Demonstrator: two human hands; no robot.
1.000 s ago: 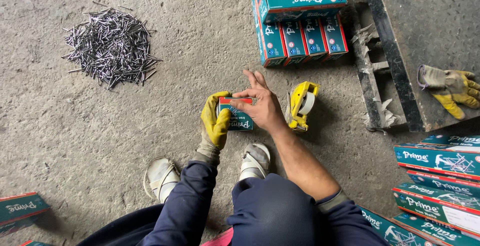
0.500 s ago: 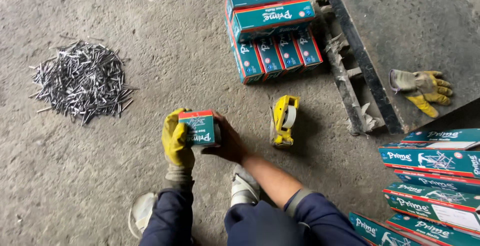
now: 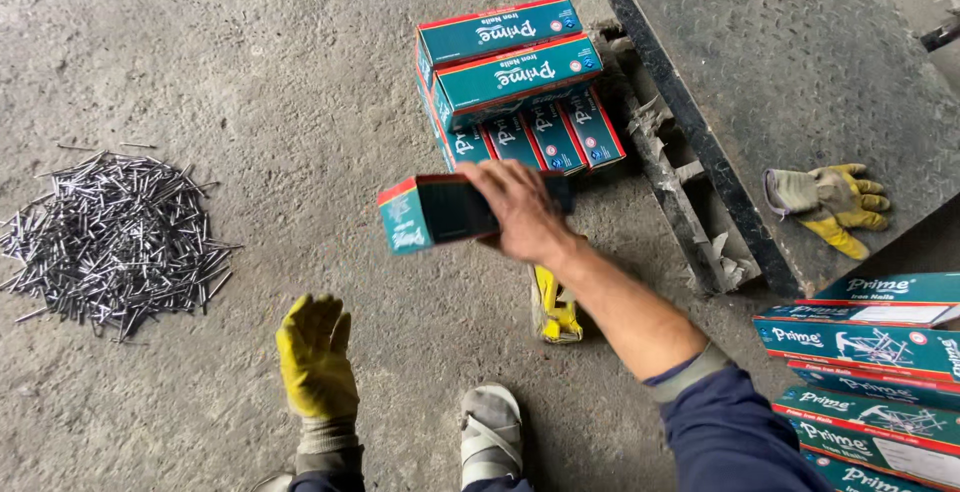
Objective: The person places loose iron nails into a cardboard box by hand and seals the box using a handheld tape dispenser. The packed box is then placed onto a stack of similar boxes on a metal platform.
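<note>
One teal box (image 3: 440, 210) up in the air, bare right hand (image 3: 520, 214) clamped round its end
Gloved left hand (image 3: 315, 354) spread, holding nothing; six boxes in the stack (image 3: 515, 82) on the floor behind, one loose glove (image 3: 828, 204)

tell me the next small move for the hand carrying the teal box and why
Probably carry the teal box on toward the stack of matching boxes and set it down there. The bare right hand grips it in the air, between the person and that stack, while the gloved left hand hangs open and empty above the concrete floor, so the box rests on nothing.
</note>
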